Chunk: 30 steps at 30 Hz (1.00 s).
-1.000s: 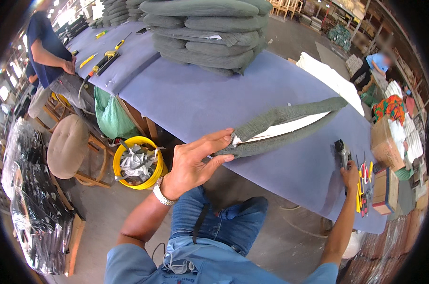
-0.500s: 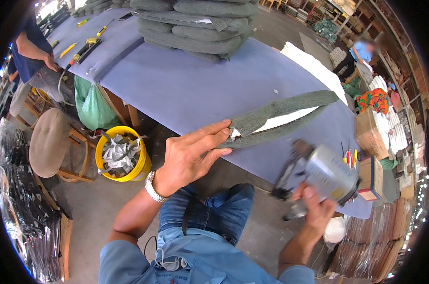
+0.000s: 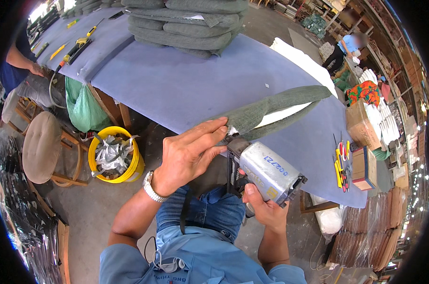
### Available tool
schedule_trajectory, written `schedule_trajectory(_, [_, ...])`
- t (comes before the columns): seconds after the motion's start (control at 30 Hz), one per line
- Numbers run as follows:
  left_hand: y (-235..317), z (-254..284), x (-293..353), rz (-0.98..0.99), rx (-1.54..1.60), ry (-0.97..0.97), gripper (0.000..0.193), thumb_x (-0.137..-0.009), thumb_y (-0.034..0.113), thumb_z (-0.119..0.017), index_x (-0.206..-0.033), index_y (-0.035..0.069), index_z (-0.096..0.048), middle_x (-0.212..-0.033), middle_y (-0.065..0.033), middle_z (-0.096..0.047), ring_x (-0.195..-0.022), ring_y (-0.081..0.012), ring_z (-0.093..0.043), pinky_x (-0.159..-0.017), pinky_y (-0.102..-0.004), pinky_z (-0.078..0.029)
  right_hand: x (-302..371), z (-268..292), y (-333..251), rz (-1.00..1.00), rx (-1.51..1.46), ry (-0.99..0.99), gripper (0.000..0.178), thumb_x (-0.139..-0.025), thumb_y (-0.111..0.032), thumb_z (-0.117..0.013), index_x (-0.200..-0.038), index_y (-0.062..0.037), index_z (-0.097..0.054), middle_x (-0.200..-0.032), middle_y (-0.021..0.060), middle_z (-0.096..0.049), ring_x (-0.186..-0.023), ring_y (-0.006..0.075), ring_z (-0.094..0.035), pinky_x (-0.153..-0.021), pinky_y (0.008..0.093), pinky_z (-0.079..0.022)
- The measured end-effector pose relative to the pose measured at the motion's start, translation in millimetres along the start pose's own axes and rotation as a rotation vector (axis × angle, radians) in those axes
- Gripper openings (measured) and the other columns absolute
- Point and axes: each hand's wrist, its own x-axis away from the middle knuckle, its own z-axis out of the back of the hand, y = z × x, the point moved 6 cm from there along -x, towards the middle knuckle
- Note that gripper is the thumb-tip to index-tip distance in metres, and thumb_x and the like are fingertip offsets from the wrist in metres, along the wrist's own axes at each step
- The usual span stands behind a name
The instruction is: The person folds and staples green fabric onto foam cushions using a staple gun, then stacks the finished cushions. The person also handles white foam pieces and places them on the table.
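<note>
A dark green fabric-covered seat pad (image 3: 257,111) lies along the near edge of the table, a white strip (image 3: 285,114) showing between its folded edges. My left hand (image 3: 188,154) pinches the pad's near end, thumb below and fingers above. In my right hand (image 3: 269,210) is a silver pneumatic staple gun (image 3: 271,170). Its nose is at the pad's end, close beside my left fingertips; whether it touches the fabric I cannot tell.
Covered pads are stacked (image 3: 181,28) at the table's far side. Scissors and hand tools (image 3: 342,163) lie on the right, by a small box (image 3: 363,168). Left of me stand a yellow scrap bucket (image 3: 115,154) and a round stool (image 3: 42,146); a co-worker (image 3: 20,66) is beyond.
My right hand has brought the staple gun leftward, from over the table's right part to the pad's end. My left hand keeps its hold on the pad.
</note>
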Motion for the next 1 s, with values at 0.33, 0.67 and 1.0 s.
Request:
schedule_trajectory(0.33, [0.8,0.5,3.8,-0.02,0.038,-0.034,0.042,-0.077,0.004,-0.085,-0.116,0.001,-0.07,-0.128,-0.0184,-0.072,-0.112,-0.0338,-0.073,-0.091,-0.0364,-0.061,6.4,-8.5,5.5,-0.006,-0.046,-0.039,0.031,-0.091,0.003,-0.074,-0.121,0.0056,-0.069,-0.107,0.0115,-0.075,-0.073,0.011,-0.067,-0.061,0.026,-0.055])
schedule_trajectory(0.67, [1.0,-4.3,20.4,-0.045,0.072,-0.027,0.04,-0.076,0.001,-0.085,-0.113,-0.001,-0.068,-0.128,-0.0233,-0.07,-0.12,-0.0373,-0.069,-0.101,-0.0433,-0.057,21.6,-11.6,23.6,-0.047,0.026,-0.013,0.03,-0.092,0.004,-0.072,-0.122,0.0036,-0.07,-0.108,0.0084,-0.076,-0.072,0.0063,-0.065,-0.062,0.0235,-0.054])
schedule_trajectory(1.0, [5.9,-6.0,18.9,-0.049,0.054,-0.032,0.041,-0.077,-0.001,-0.084,-0.115,0.0,-0.07,-0.129,-0.0195,-0.071,-0.12,-0.038,-0.069,-0.102,-0.0434,-0.057,21.7,-11.6,15.0,-0.141,-0.15,-0.044,0.041,-0.095,0.007,-0.064,-0.136,0.0033,-0.058,-0.114,0.0154,-0.074,-0.066,0.0102,-0.063,-0.056,0.0267,-0.054])
